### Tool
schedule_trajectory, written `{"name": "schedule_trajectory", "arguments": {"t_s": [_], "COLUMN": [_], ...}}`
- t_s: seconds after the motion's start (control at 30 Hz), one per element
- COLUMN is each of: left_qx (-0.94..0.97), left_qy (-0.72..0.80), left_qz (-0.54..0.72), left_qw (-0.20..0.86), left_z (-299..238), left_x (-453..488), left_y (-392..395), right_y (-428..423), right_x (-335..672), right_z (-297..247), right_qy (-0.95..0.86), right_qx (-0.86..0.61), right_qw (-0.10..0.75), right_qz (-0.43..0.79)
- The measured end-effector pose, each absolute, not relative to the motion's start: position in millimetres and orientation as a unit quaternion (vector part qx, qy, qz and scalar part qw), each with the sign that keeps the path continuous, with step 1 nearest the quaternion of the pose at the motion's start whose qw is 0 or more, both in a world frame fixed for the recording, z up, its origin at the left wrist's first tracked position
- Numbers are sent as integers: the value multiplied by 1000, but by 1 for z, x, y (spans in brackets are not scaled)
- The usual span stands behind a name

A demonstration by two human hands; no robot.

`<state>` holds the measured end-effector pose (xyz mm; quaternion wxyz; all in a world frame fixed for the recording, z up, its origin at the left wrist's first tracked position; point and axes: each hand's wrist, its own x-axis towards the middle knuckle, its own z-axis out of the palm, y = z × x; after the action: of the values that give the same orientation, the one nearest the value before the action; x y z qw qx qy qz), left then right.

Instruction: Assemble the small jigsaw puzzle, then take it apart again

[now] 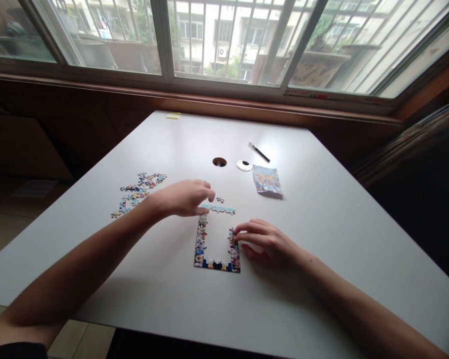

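A jigsaw puzzle border (200,245) lies on the white table, its left side, bottom and top strip joined around a bare middle. On the right side there is a gap between the top strip and the pieces lower down. My left hand (187,197) hovers at the top left corner, thumb and fingers apart, with nothing visible between them. Fingers of my right hand (267,243) stretch out and touch the upper end of the right side. Just above the top strip sit a few loose puzzle pieces (220,200).
A scattered pile of puzzle pieces (136,192) is on the left of the table (303,309). Further back are a crumpled picture sheet (267,179), a pen (259,151), a round cover (244,165), a cable hole (219,162) and a yellow note (173,115). Windows stand behind.
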<state>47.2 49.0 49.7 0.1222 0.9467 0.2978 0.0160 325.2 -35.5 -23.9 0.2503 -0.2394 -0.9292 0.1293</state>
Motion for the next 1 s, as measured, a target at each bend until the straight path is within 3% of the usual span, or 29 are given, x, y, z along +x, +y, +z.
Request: {"name": "schedule_trajectory", "arguments": {"t_s": [0.3,0.63,1.0], "left_qx": [918,900,926], "left_qy": [358,384,302], "left_qz": [157,183,184], "left_qw": [70,98,132], "left_z": [28,14,-7], "left_x": [25,15,61], "left_y": [96,110,84], "right_y": [-35,-35,-35], "right_x": [326,326,325], "right_z": [-24,-24,-23], "right_qy": [-931,-928,-913], "right_qx": [-236,-237,-238], "right_qw": [244,252,290], "right_qz": [134,138,159]}}
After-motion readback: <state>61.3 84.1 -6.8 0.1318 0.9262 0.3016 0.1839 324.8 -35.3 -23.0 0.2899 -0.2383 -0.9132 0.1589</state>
